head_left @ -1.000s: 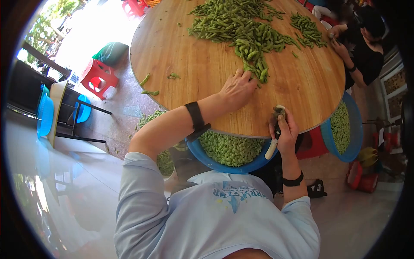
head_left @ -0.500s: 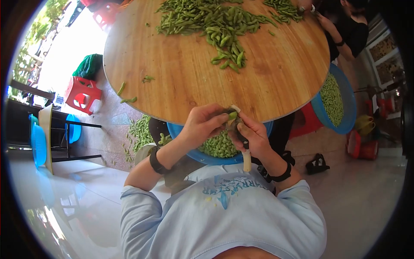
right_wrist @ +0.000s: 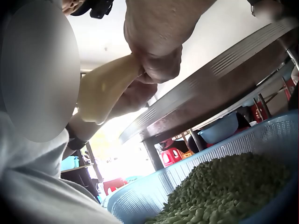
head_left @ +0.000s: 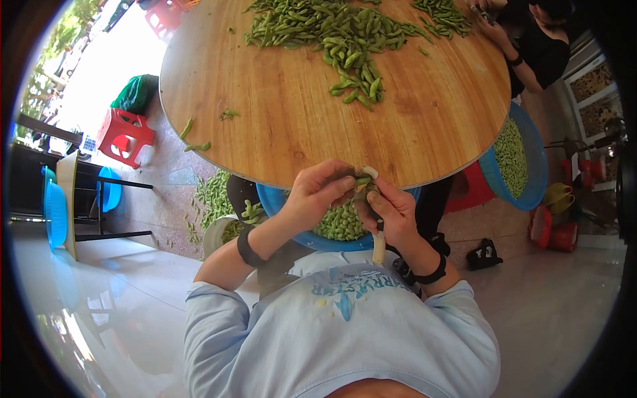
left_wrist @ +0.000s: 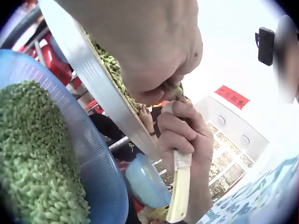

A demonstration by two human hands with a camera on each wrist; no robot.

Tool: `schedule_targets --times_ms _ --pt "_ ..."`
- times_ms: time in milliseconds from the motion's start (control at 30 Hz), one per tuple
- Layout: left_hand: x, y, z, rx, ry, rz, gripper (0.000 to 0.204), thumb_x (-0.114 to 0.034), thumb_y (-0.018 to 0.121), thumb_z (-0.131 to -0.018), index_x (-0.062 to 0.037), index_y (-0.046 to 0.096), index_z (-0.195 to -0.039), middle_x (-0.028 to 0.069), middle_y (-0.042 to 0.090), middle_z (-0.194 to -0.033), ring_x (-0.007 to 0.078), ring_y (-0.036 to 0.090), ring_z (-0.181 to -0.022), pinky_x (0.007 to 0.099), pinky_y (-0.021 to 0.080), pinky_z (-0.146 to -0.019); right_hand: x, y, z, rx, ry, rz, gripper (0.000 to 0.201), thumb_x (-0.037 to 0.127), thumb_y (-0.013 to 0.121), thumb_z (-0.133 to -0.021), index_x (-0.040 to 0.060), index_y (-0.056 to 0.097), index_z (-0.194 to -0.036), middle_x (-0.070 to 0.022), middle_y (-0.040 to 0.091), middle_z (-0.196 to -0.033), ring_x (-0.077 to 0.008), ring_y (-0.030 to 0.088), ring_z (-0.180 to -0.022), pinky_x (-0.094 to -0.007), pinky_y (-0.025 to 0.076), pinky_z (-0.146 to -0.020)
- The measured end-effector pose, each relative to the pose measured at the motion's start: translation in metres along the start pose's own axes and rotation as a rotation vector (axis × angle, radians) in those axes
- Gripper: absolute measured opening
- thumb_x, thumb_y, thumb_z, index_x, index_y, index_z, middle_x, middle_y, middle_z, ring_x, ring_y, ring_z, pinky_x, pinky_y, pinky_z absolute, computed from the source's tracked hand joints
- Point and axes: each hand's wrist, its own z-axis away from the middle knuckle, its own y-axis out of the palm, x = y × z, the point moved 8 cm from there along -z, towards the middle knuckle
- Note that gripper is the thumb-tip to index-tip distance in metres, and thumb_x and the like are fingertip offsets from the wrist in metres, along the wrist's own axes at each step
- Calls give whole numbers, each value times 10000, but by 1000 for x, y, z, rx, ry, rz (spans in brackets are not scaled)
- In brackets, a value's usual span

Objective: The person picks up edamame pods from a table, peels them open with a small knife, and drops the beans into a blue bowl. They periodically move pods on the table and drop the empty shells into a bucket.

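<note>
Both hands meet just off the table's near edge, above a blue basket of shelled green beans. The left hand pinches a green pod between thumb and fingers. Around a pale-handled tool the right hand is curled, its handle pointing down toward the shirt; a pale wrap shows at the handle's top in the left wrist view. The tool's working end is hidden among the fingers. Unshelled pods lie heaped on the round table.
Another blue basket of beans stands right of the table, near a person in black. Red stools and a green bag are at left. Pods lie on the floor by a pail.
The left hand has come back from the pod pile on the table to the right hand, with a pod in its fingers. The right hand has moved inward with the tool.
</note>
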Motion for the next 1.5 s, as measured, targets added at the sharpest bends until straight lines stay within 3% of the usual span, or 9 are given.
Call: schedule_targets --times_ms 200,300,367,467,600,867,1000,1067,1500 --pt "23 22 3 292 -471 776 112 -82 574 -909 2 583 -982 52 591 -781 109 523 -588 237 385 -469 -4 -2 1 50 150 -288 279 131 449 -973 -18 529 -1195 -88 570 -735 -80 438 -462 -202 358 -389" --pt "22 6 0 85 -309 231 119 -86 591 -890 -2 583 -974 76 580 -733 138 509 -546 265 408 -474 -12 -11 8 -111 282 -366 240 147 471 -965 3 560 -1136 -102 571 -726 -89 451 -466 -204 359 -374" --pt "-28 14 4 95 385 -705 150 -74 622 -843 -2 582 -969 105 549 -697 198 534 -549 317 445 -495 -13 -7 9 -41 297 -427 226 152 479 -963 28 572 -1128 -109 575 -731 -91 452 -468 -200 356 -367" --pt "-51 33 18 105 710 -1184 200 -54 646 -794 6 583 -974 123 519 -694 258 570 -596 355 471 -536 -12 0 11 -58 352 -472 211 155 485 -961 37 577 -1110 -113 580 -733 -90 453 -469 -199 352 -364" --pt "-53 40 26 95 750 -1311 225 -38 684 -746 17 594 -945 137 547 -730 292 571 -608 333 452 -517 -17 0 10 -59 385 -555 199 146 491 -956 30 582 -1088 -113 582 -728 -89 452 -466 -200 348 -362" --pt "0 11 9 129 -274 -184 183 -128 561 -903 43 615 -941 59 486 -602 73 468 -574 261 419 -522 -1 -10 7 -103 201 -66 207 89 497 -943 -23 579 -1097 -67 587 -722 -76 460 -476 -182 341 -403" --pt "15 9 9 140 -260 -292 170 -96 565 -867 35 610 -966 108 529 -623 168 536 -552 303 443 -538 -1 -17 8 -197 67 288 223 33 558 -897 -39 562 -1108 -64 589 -729 -103 518 -527 -218 396 -455" --pt "-6 16 11 98 135 -737 151 -43 559 -858 28 598 -986 42 502 -644 90 483 -581 259 404 -520 36 1 7 -226 -458 937 287 -3 638 -815 -36 548 -1086 -99 589 -748 -169 576 -585 -279 452 -516" --pt "24 12 28 70 -98 -521 160 -28 522 -856 44 540 -998 35 550 -663 98 522 -598 259 425 -526 14 -3 9 -63 -385 1074 293 -20 645 -721 -6 511 -980 -142 562 -756 -304 603 -637 -355 488 -554"
